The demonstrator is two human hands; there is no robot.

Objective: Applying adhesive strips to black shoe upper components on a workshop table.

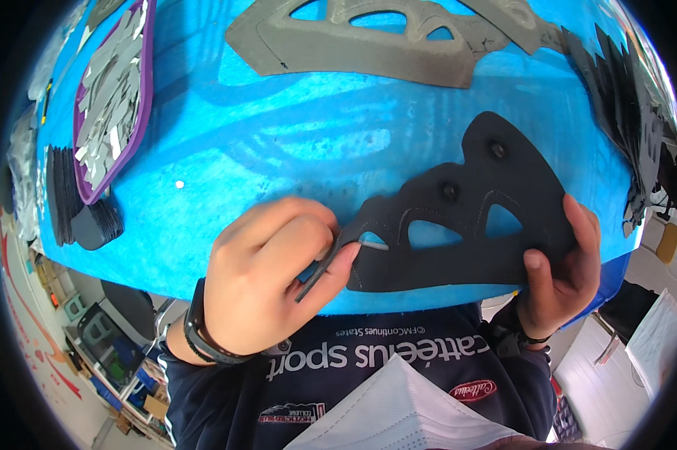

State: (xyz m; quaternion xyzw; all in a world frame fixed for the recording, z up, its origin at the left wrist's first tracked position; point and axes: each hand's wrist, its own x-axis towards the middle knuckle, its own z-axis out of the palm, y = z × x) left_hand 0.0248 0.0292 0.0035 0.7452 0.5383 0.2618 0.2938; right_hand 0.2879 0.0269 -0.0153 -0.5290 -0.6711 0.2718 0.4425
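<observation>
A flat black cut-out panel (496,196), shaped like a shoe-upper piece, lies between my hands over the near side of the table. It has several window-like openings, faint stitched or marked curves and two dark round spots. My left hand (267,270) pinches its narrow left end, which is bent up on edge between thumb and fingers. At the wide right end my right hand (562,274) grips the panel, thumb on top and another finger along the outer edge. The rest of the right fingers are hidden underneath.
A purple-rimmed basket (145,105) of small grey and white pieces stands at the far left, beside stacked black pieces (98,223). Grey cut-out panels (353,52) lie along the far side. A fanned stack of dark pieces (623,112) sits at the right edge.
</observation>
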